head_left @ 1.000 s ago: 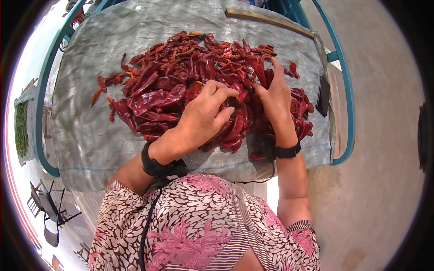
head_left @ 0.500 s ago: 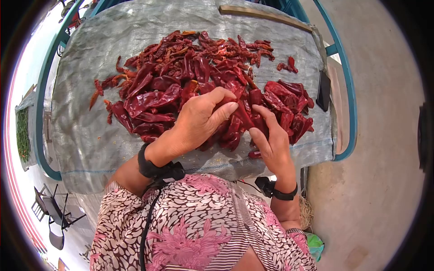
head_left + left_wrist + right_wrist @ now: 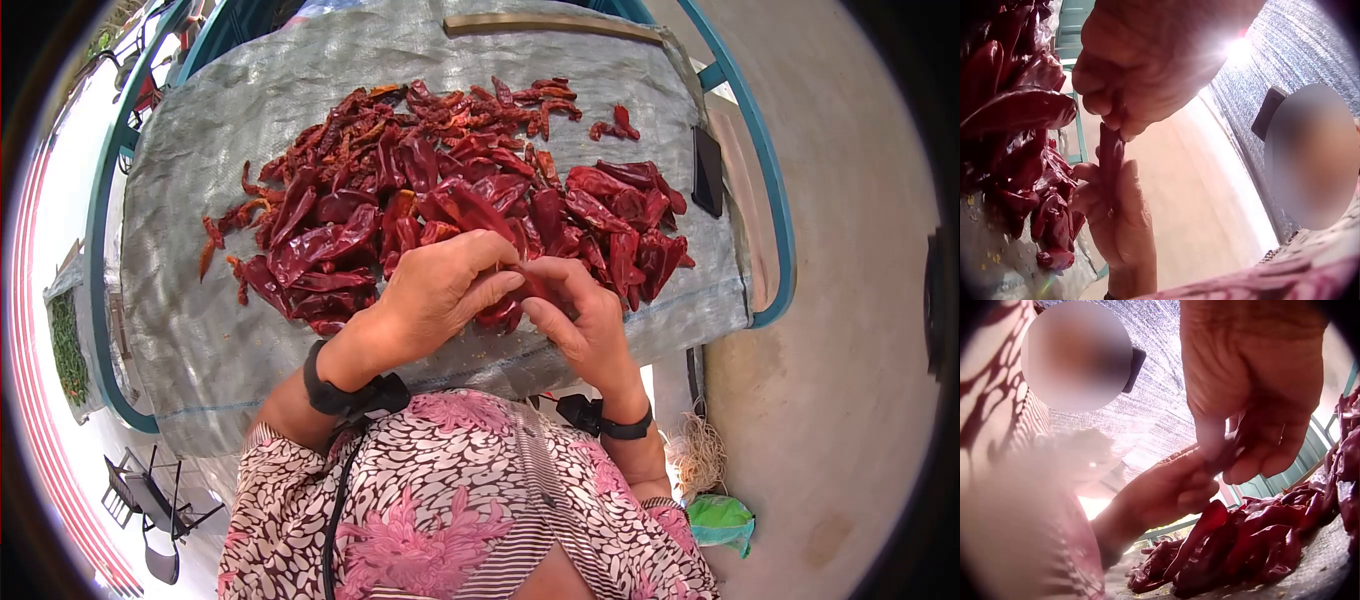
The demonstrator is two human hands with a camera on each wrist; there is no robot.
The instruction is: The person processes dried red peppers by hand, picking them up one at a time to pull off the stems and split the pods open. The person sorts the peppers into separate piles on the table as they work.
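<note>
A dried red chili pepper [image 3: 1111, 156] spans the two hands, low over the near side of the pile. My left hand [image 3: 435, 290] pinches its upper end between thumb and fingers. My right hand [image 3: 590, 320] holds the lower part, thumb on one side and fingers on the other, as the left wrist view shows. From the right wrist camera, the right hand [image 3: 1254, 375] covers most of the pepper, with the left hand [image 3: 1169, 487] meeting it fingertip to fingertip. Just beyond them lies the heap of glossy red chili peppers [image 3: 330, 245].
Smaller, shriveled peppers [image 3: 350, 130] lie along the far side of the heap. A woven grey sheet [image 3: 200, 140] covers the table, framed by blue rails [image 3: 760, 180]. Along the right edge rests a black phone [image 3: 707, 170]; a wooden strip [image 3: 550, 25] lies at the back.
My right hand has come back from the right part of the heap toward my body, bringing a pepper to the left hand. The left hand has shifted slightly; both now meet at the pepper.
</note>
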